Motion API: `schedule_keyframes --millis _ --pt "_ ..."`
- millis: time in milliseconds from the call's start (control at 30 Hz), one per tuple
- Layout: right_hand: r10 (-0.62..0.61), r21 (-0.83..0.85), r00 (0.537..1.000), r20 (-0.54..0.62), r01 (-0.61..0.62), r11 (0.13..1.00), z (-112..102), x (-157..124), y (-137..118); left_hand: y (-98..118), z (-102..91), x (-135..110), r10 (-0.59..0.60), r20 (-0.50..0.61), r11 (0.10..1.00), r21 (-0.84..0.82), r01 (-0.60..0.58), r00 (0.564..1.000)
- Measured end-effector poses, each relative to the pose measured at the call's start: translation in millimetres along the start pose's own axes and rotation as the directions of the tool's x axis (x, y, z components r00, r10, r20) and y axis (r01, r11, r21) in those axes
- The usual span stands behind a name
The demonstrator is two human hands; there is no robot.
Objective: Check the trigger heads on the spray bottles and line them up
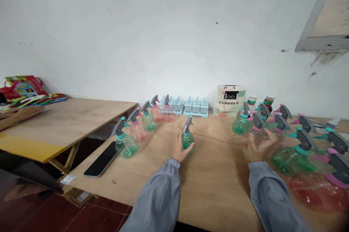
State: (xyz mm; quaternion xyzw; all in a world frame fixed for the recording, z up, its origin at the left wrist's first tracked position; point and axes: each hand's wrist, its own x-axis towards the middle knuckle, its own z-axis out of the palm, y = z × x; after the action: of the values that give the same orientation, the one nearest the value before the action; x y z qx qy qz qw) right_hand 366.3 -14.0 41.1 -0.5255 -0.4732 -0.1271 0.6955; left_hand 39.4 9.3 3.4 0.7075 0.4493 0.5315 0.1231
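Note:
My left hand (181, 149) is wrapped round a green spray bottle (188, 138) with a grey trigger, standing upright on the wooden table (212, 181). My right hand (256, 145) closes on a clear pink-collared spray bottle (256, 130) at the edge of a crowd of green and pink spray bottles (302, 152) on the right. Both arms wear grey sleeves.
A row of green and pink spray bottles (136, 132) runs along the table's left side beside a black phone (101, 160). Blue popsicle moulds (195, 107) and a white carton (229, 101) stand by the wall. Another person's hand (19, 115) rests on the neighbouring table (62, 123).

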Motion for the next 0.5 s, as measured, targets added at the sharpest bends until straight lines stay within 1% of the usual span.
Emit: schedule_keyframes --millis 100,133,167,233,267,300,367,400,433,467,500 --pt "-0.153 0.060 0.987 0.041 0.150 0.987 10 -27 -41 13 10.5 -8 0.001 0.059 0.999 -0.051 0.002 0.998" --pt "-0.176 0.101 0.982 0.071 0.168 0.981 16 -35 -54 19 14.7 -12 0.007 0.086 0.998 -0.068 -0.001 0.996" --pt "-0.173 0.148 0.975 0.143 0.152 0.977 21 -43 -66 26 18.8 -16 0.017 0.115 0.996 -0.084 -0.008 0.993" --pt "-0.145 0.222 0.934 0.325 0.074 0.972 32 -56 -84 40 26.3 -27 0.057 0.173 0.992 -0.119 -0.037 0.983" --pt "-0.118 0.246 0.900 0.419 0.013 0.969 36 -62 -89 46 29.4 -33 0.084 0.204 0.989 -0.137 -0.057 0.975" --pt "-0.086 0.261 0.863 0.497 -0.054 0.964 40 -66 -92 50 31.8 -38 0.115 0.238 0.985 -0.155 -0.079 0.964" --pt "-0.015 0.270 0.799 0.601 -0.186 0.945 43 -73 -90 52 34.1 -42 0.172 0.297 0.975 -0.187 -0.119 0.939" --pt "0.015 0.272 0.779 0.627 -0.236 0.933 43 -74 -88 49 33.7 -39 0.181 0.297 0.972 -0.197 -0.125 0.938" --pt "0.036 0.275 0.770 0.637 -0.270 0.923 43 -76 -85 42 31.8 -32 0.167 0.264 0.974 -0.196 -0.117 0.950" --pt "0.048 0.281 0.769 0.637 -0.290 0.915 42 -77 -82 32 28.5 -20 0.138 0.204 0.977 -0.187 -0.099 0.969" --pt "0.055 0.289 0.771 0.635 -0.303 0.908 40 -77 -79 19 23.5 -4 0.077 0.093 0.984 -0.169 -0.060 0.993"
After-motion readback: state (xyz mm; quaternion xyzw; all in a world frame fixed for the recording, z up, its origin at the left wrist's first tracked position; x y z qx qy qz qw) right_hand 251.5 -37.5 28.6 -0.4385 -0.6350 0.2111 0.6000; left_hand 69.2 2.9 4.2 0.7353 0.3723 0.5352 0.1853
